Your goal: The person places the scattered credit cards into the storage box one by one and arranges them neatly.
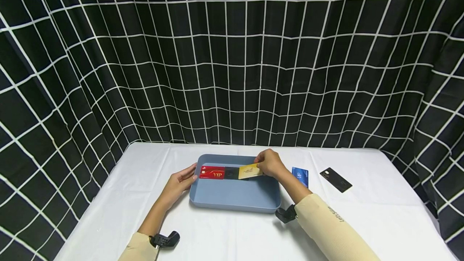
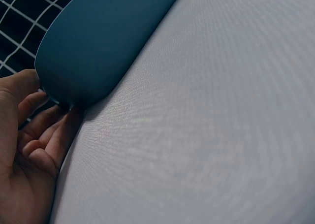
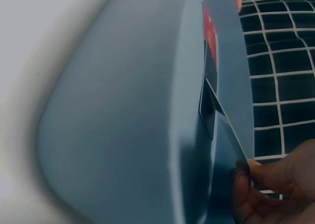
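A shallow blue-grey tray [image 1: 232, 195] lies on the white cloth. My left hand [image 1: 177, 183] grips its left side; in the left wrist view, thumb and fingers meet the tray's outer wall [image 2: 106, 42] at a corner. Between thumb and fingers, my right hand [image 1: 270, 163] pinches the right end of a yellow card [image 1: 248, 170] over the tray. This card is tilted, its left end low over a black card [image 1: 231, 173] that it partly covers. Left of that, a red card [image 1: 212, 172] marked VIP lies in line near the tray's back wall.
To the right of the tray, a blue card [image 1: 300, 175] lies on the cloth, partly behind my right forearm. Farther right is another black card [image 1: 336, 179], lying at a slant. A black curtain [image 1: 235, 59] with white grid lines hangs behind the table.
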`<state>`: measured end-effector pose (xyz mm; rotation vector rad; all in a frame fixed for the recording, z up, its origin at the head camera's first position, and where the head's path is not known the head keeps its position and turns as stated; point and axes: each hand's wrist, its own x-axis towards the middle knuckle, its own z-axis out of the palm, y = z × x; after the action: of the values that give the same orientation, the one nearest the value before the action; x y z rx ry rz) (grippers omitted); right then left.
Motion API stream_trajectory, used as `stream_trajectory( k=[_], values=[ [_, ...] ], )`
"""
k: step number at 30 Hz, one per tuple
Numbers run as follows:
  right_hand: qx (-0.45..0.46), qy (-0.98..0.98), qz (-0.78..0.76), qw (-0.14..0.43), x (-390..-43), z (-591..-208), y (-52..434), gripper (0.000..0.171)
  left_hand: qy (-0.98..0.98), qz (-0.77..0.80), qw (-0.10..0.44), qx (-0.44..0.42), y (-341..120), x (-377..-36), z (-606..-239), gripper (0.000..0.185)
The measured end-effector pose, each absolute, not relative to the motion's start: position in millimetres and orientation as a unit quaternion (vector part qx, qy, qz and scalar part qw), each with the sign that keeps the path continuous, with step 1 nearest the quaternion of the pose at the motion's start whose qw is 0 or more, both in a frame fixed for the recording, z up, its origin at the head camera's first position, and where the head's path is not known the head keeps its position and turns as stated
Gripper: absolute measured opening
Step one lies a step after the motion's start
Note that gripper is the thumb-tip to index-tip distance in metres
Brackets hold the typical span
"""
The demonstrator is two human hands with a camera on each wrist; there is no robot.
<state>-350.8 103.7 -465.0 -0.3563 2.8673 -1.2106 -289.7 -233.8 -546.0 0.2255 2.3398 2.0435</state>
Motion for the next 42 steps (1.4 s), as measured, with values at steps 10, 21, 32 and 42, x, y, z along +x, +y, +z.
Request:
stream_trajectory(
  k=[10, 21, 32, 42],
  values=[
    [-0.111, 0.927, -0.359, 0.001, -346.6, -461.3, 102.6, 0.007, 0.754, 0.653, 0.010, 0.074, -232.6, -289.2, -545.7, 0.053],
    [-0.137, 0.944, -0.301, -0.025, -340.5, -459.7, 100.2, 0.016, 0.749, 0.658, 0.011, 0.080, -233.2, -289.6, -544.5, 0.053],
    [-0.121, 0.959, -0.256, 0.000, -338.2, -458.5, 95.8, 0.021, 0.749, 0.658, 0.015, 0.081, -232.6, -288.1, -544.0, 0.054],
    [-0.126, 0.959, -0.255, -0.002, -334.5, -454.7, 94.9, 0.020, 0.752, 0.654, 0.012, 0.080, -232.9, -288.5, -544.5, 0.054]
  ],
)
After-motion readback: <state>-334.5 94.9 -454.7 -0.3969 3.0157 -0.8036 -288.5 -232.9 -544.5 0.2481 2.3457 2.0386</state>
